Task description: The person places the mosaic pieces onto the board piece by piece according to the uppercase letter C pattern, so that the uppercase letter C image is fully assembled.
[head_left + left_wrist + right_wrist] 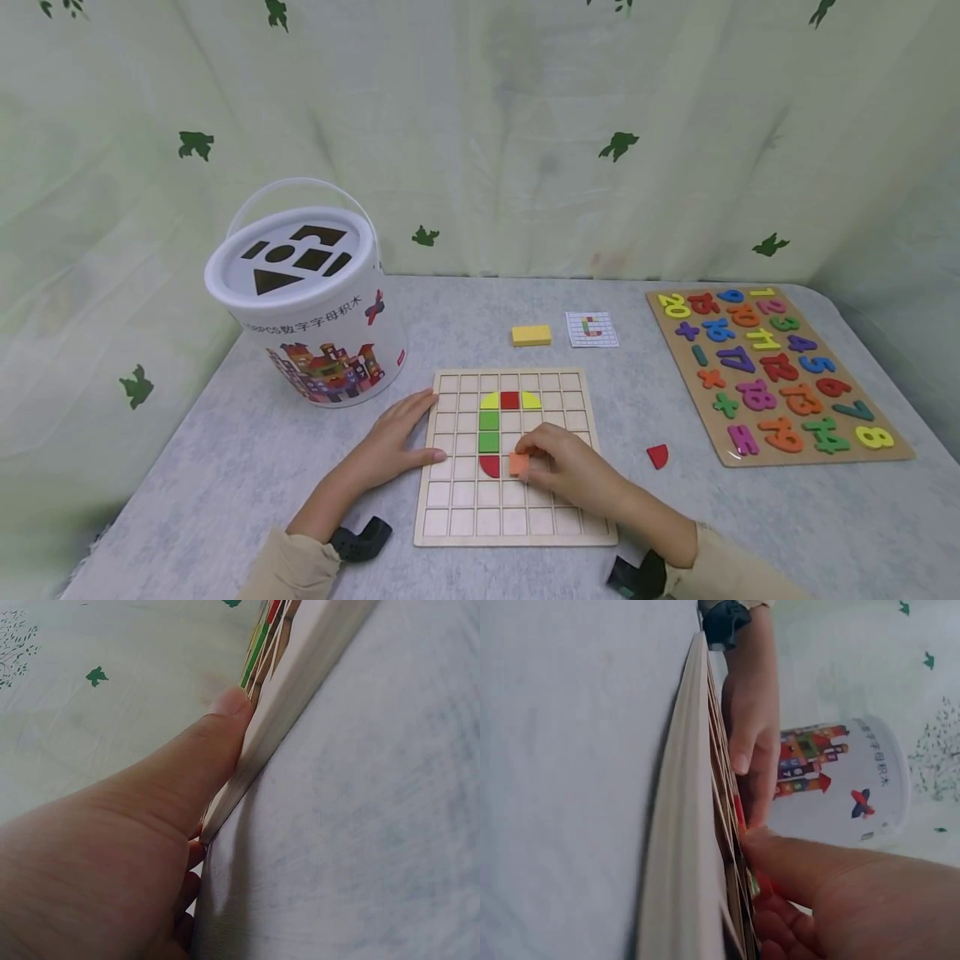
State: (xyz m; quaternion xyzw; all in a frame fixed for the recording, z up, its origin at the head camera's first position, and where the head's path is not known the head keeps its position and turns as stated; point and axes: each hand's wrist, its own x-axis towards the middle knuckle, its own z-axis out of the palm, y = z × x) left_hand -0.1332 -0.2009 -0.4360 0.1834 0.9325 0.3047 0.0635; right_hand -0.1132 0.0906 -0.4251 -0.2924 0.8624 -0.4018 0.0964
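In the head view a wooden grid board [450,498] lies on the table. On it, yellow quarter pieces flank a red square [509,401]; green squares [489,442] run down the left to a red quarter piece [490,466]. My right hand [566,468] pinches an orange square block [518,464] over the cell just right of that red quarter. My left hand [393,442] rests along the board's left edge, thumb and fingers extended; in the left wrist view its thumb [214,731] touches the rim.
A loose red quarter piece [657,456] lies right of the board. Behind it are a yellow block [531,336] and a small pattern card [592,329]. A white bucket [315,300] stands back left; a number puzzle board [780,375] lies at right.
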